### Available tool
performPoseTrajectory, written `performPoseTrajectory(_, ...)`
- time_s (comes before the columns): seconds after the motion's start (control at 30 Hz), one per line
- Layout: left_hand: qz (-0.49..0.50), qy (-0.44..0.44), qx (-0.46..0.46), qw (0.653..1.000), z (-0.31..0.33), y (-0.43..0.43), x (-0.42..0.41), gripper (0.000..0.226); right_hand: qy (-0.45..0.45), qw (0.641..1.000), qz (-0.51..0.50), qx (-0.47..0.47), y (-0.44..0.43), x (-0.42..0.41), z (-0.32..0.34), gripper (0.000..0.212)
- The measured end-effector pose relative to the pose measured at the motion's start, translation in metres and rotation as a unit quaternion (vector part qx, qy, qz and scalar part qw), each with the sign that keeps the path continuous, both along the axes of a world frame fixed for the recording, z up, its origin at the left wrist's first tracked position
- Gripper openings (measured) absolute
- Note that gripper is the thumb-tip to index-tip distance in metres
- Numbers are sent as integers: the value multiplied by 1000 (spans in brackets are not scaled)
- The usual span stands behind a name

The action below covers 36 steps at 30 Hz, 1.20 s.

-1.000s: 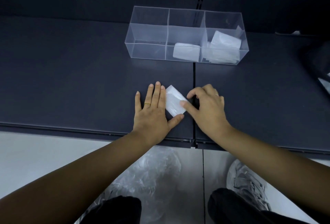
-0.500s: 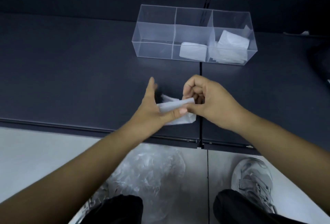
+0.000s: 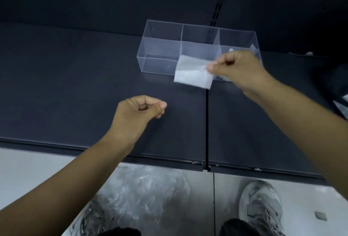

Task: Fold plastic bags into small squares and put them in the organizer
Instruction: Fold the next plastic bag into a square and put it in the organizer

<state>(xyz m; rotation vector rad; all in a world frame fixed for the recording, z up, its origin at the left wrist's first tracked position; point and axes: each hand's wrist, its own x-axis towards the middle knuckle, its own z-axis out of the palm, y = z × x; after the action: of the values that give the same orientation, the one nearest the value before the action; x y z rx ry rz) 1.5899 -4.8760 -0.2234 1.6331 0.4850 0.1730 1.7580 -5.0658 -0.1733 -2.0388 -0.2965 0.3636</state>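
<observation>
The bag [image 3: 193,74], folded down to a small white square, hangs from my right hand [image 3: 239,68]. I pinch it by its upper right corner between thumb and forefinger, my other fingers curled in behind. It is in the air towards the back of the shelf [image 3: 66,85], in front of the organizer [image 3: 160,47]. Its top half covers the front wall of the middle compartment and its bottom edge is over the dark surface just ahead of that wall. I cannot tell whether it touches the organizer.

The organizer is a clear box with three compartments in a row, standing near the back edge of the shelf across the seam [image 3: 207,122] between the two shelf panels. My right hand hides most of the right compartment. Only a white tip of folded plastic [image 3: 231,49] shows above my knuckles. What lies in the middle compartment is hidden behind the bag.

My left hand [image 3: 135,113] is curled into a fist with nothing in it, thumb against the forefinger. It is above the shelf left of the seam, nearer the front edge, well apart from the bag.

Below the front edge, on the floor, a heap of clear bags [image 3: 146,194] lies between my shoes [image 3: 261,205].
</observation>
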Motion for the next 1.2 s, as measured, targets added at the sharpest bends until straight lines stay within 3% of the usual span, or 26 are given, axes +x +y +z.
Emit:
performPoseTrajectory(0.17,-22,55,110,992,-26,-6,-20,18,-60,988,-29,-138,25,76,-14,21)
performPoseTrajectory(0.3,-59,33,309,949,-39,-5,-31,10,-140,928,-5,-346,35,87,-35,20)
performPoseTrajectory(0.43,-113,69,435,891,-49,-1,-38,43,-211,871,-2,-444,39,88,-38,29)
performPoseTrajectory(0.53,-160,88,520,834,-49,5,-44,66,-213,879,6,-428,39,83,-31,33)
performPoseTrajectory(0.63,-218,118,589,769,-51,14,-45,73,-251,911,-1,-327,35,59,-18,38)
performPoseTrajectory(0.7,-229,124,604,754,-54,17,-45,73,-339,916,39,-213,31,12,-17,25)
performPoseTrajectory(0.77,-228,117,604,755,-58,17,-46,72,-389,898,169,-116,23,-65,-31,11)
performPoseTrajectory(0.83,-225,106,605,757,-60,17,-47,71,-325,877,341,-93,8,-145,-58,12)
performPoseTrajectory(0.93,-222,101,606,757,-63,19,-48,71,-53,842,494,-212,-5,-212,-110,50)
performPoseTrajectory(1.0,-221,99,608,756,-64,20,-47,72,31,836,491,-242,-3,-224,-143,78)
performPoseTrajectory(1.07,-224,97,606,757,-64,20,-47,72,30,848,481,-222,6,-230,-162,91)
performPoseTrajectory(1.2,-220,92,604,760,-67,21,-47,71,69,855,480,-181,16,-242,-180,84)
